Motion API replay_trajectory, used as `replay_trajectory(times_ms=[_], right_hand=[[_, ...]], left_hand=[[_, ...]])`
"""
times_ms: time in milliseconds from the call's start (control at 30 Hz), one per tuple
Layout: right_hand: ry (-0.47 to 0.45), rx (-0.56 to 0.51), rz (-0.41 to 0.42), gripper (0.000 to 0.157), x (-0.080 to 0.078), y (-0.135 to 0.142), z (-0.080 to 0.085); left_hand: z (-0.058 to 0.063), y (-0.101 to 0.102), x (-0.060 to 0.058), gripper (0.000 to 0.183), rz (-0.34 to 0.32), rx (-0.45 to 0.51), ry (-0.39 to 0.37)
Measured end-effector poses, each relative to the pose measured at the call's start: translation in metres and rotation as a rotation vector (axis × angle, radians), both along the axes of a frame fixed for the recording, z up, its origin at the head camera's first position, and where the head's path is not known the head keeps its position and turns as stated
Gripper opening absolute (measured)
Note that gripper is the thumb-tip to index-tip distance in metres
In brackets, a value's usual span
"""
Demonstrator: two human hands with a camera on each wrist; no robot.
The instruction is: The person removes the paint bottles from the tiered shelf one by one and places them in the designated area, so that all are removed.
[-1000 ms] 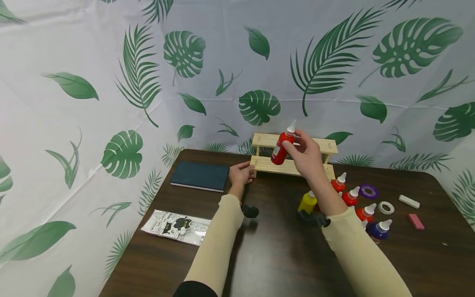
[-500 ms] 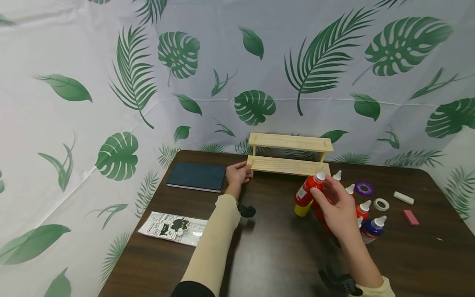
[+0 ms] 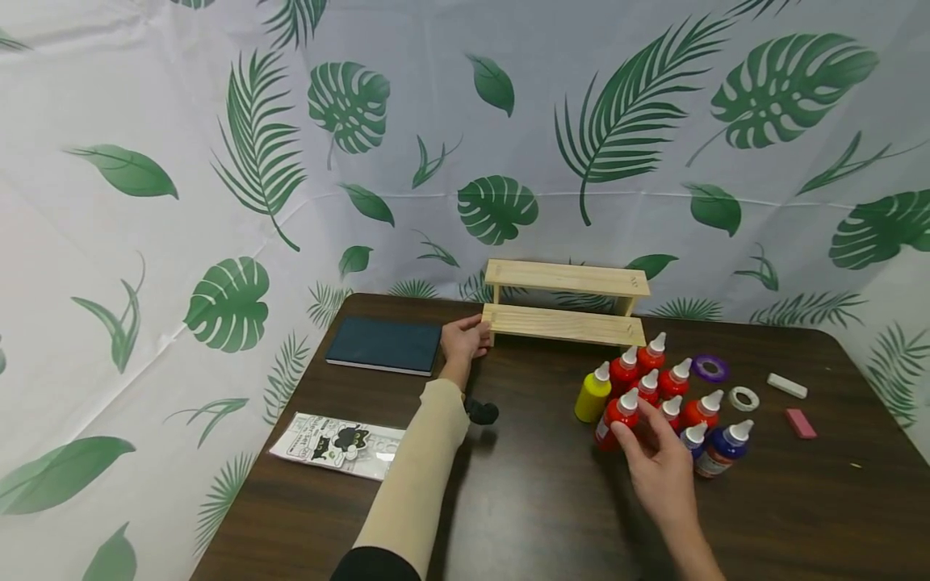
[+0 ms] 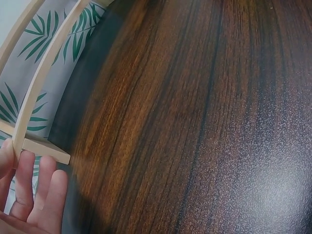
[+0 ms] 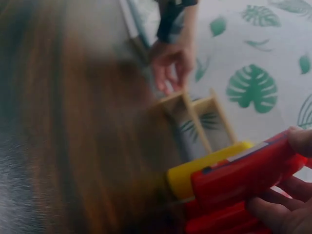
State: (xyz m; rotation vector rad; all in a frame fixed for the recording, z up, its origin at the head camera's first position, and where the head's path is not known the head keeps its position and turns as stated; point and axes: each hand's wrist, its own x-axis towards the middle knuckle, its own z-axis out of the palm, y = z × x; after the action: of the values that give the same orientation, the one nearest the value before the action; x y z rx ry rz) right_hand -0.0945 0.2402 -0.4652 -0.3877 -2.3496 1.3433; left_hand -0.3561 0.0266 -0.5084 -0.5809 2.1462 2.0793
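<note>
My right hand (image 3: 659,466) pinches a red paint bottle (image 3: 614,428) with a white nozzle cap, thumb on one side and fingers on the other. That bottle stands nearly upright at the front of a cluster. A yellow paint bottle (image 3: 593,393) is just left of it, and the right wrist view shows the yellow bottle (image 5: 204,168) close behind the held one. At the back, my left hand (image 3: 463,340) holds the left end of a two-tier wooden shelf (image 3: 563,323). In the left wrist view its thumb and fingers are at the board's end (image 4: 46,148).
Several other red bottles (image 3: 674,379) and two blue ones, one a larger blue bottle (image 3: 722,449), crowd the right side. Beyond are a purple tape roll (image 3: 710,369), a white roll (image 3: 744,399), a white bar (image 3: 787,386) and a pink eraser-like block (image 3: 801,424). A dark notebook (image 3: 383,345) and sticker pack (image 3: 337,446) lie left.
My right hand has carried the red bottle from in front of the shelf right and down to the bottle cluster. My left hand stays at the shelf's end.
</note>
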Motion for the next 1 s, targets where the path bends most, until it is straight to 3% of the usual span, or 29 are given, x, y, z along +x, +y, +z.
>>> replay_trajectory(times_ms=[400,733,1000], right_hand=[[0.022,0.077,-0.053,0.047,-0.007,-0.001,-0.03],[0.048,0.102,-0.079,0.049,-0.009,-0.002,-0.035],[0.013,0.118,-0.076,0.051,-0.009,-0.002,-0.031]], left_hand=[[0.001,0.0,0.001,0.02,-0.017,-0.006,0.01],[-0.002,0.001,0.0,0.021,-0.009,-0.004,0.003],[-0.005,0.006,0.006,0.021,0.015,-0.049,0.1]])
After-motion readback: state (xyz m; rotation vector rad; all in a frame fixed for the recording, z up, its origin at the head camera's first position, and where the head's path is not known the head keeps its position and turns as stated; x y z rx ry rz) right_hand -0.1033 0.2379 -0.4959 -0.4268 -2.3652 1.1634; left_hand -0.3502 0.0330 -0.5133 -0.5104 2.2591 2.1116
